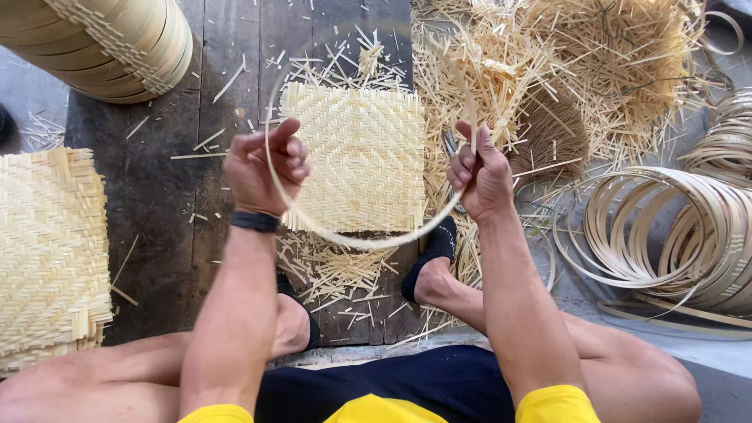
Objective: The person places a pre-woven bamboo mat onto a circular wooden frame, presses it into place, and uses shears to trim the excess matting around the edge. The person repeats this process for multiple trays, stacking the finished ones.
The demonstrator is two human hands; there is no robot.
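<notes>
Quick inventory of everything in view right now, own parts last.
bamboo strip: one, pale, bent into a hoop between both hands
woven mat: one, pale yellow, on the boards under the hoop
stack of woven mats: one pile, pale yellow, far left
stack of rings: one, tan, top left
coiled strips: one bundle, tan, right
loose slivers: heap, straw-coloured, top right
wooden boards: dark grey, centre floor
wristband: one, black, left wrist
left hand: gripping the strip
right hand: gripping the strip
feet in black footwear: two, below the mat
</notes>
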